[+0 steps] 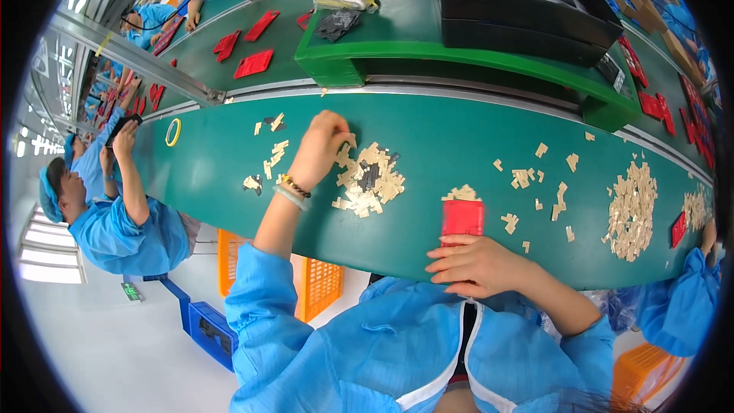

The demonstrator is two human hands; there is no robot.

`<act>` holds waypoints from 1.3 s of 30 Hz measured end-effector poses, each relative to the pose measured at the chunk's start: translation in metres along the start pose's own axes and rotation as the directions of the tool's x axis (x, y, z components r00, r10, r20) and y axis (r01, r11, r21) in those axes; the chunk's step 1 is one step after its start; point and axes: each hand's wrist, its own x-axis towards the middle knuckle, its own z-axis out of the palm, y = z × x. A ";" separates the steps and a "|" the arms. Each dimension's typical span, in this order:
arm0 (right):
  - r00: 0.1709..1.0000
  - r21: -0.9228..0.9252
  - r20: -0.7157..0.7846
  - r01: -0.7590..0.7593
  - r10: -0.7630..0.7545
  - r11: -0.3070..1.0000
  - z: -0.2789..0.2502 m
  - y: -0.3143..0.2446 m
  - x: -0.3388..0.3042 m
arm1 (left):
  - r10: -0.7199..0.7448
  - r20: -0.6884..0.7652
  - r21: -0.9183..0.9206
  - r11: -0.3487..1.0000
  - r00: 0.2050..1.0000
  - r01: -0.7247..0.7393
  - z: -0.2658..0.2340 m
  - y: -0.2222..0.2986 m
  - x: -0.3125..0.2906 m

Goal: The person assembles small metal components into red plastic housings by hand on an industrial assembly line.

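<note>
Reaching: left hand (319, 149), fingers bunched, pinching at the far edge of a heap of beige chips (371, 180) on the green table (459, 141)
Holding: right hand (478, 264), fingers curled, gripping the near end of a red tray (462, 218)
Tray: right of the heap, beige chips on its far end

Single head-worn fisheye view, looking steeply down over the wearer's chest onto a green conveyor belt (474, 134) close below. Left hand (319, 149) and right hand (478, 266) enter from the lower edge. Edges curve toward the rim; a neighbouring worker (115, 214) shows far left. No second view.
</note>
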 end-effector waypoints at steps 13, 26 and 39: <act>0.558 0.817 -0.444 -0.069 0.701 0.572 -0.025 0.002 0.071 | -0.396 0.086 -0.958 0.219 0.914 0.185 0.040 0.146 -0.044; 0.700 -0.108 -0.699 -0.307 0.148 0.946 -0.044 -0.027 0.044 | -0.057 0.135 -0.861 0.487 0.989 0.145 0.033 0.166 -0.050; 0.575 0.279 -0.605 -0.493 0.550 0.824 -0.051 -0.030 -0.011 | 0.599 -0.201 -0.108 0.773 0.775 -0.625 0.058 0.165 -0.036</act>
